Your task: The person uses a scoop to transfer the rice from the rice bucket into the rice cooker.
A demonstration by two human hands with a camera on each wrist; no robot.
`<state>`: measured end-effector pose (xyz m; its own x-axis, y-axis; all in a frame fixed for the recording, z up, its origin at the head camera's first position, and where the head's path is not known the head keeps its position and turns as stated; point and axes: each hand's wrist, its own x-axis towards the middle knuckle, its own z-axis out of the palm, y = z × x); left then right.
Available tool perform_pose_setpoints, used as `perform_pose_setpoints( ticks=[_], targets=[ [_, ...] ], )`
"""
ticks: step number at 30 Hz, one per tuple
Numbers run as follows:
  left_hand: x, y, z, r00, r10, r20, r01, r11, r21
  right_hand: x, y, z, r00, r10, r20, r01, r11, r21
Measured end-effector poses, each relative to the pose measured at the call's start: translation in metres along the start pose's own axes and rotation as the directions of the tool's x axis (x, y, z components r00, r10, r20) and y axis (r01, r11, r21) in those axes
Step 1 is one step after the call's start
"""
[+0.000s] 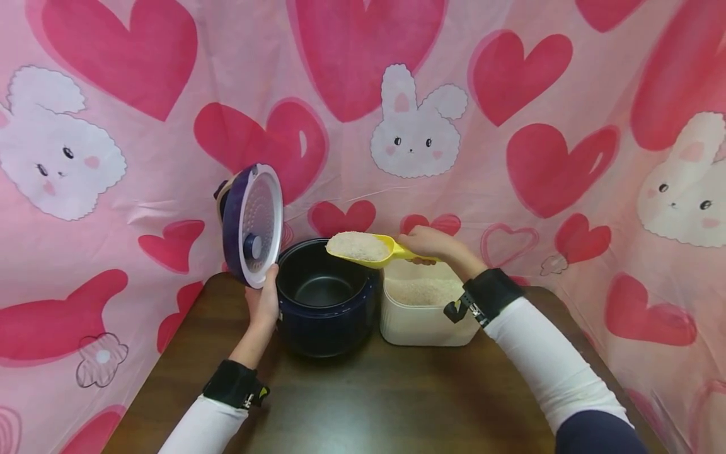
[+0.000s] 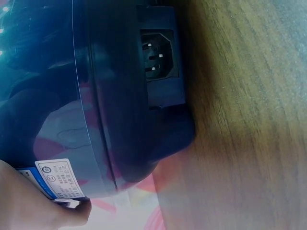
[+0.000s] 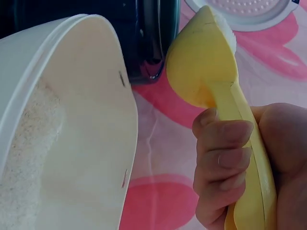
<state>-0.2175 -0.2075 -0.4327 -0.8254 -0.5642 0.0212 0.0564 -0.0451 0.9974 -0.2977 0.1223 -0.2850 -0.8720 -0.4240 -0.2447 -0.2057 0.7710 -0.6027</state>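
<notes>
A dark blue rice cooker stands on the table, its black inner pot bare inside. Its lid is tilted up on the left, and my left hand holds the lid's lower edge, thumb on the pale inner side. In the left wrist view, that hand shows beside the cooker's label. My right hand grips the handle of a yellow scoop, fingers wrapped round it. Heaped with white rice, the scoop is held level, its tip over the cooker's right rim.
A cream rice bin with more rice inside stands right of the cooker, under my right hand. The dark wooden table extends toward me. Behind it hangs a pink cloth with hearts and rabbits.
</notes>
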Motion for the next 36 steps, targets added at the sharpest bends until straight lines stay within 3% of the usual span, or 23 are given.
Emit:
perform_pose_setpoints(
  ticks=[13, 36],
  targets=[
    [0.002, -0.001, -0.001, 1.000, -0.011, 0.004, 0.011, 1.000, 0.006, 0.009, -0.022, 0.013, 0.998, -0.012, -0.059, 0.008, 0.997, -0.076],
    [0.003, -0.004, -0.001, 1.000, -0.014, 0.008, 0.014, 1.000, 0.024, 0.009, -0.035, 0.021, 0.997, -0.008, -0.082, -0.006, 0.986, -0.165]
  ],
)
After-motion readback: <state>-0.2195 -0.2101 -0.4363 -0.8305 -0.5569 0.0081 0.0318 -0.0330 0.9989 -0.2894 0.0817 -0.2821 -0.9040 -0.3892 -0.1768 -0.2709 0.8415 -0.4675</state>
